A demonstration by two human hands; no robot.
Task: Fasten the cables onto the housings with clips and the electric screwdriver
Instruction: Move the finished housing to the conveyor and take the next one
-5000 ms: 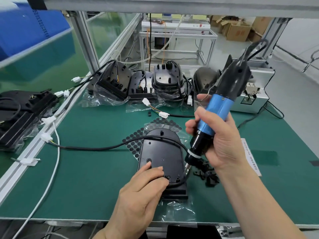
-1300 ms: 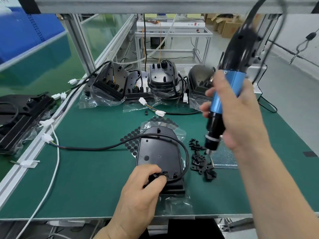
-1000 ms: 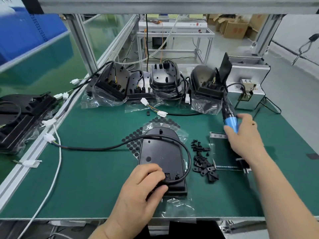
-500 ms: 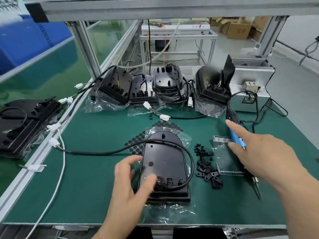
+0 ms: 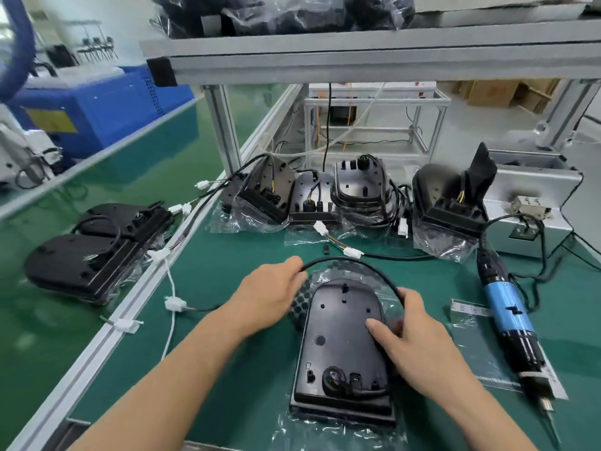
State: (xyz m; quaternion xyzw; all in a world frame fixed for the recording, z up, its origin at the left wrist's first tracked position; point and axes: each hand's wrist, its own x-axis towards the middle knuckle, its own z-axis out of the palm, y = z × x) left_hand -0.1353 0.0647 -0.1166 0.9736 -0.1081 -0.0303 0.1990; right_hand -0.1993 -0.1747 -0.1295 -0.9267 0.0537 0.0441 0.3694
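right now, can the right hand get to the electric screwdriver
Probably yes. The electric screwdriver lies unheld just right of the right hand, which rests on the housing. Only a flat plastic bag lies between them.

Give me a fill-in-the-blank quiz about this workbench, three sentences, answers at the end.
The electric screwdriver lies on the mat to the ____ of the housing. Its grip is coloured ____. The left hand holds the black cable, while the right hand grips the ____, thumb on top.
Missing words: right; blue; housing.
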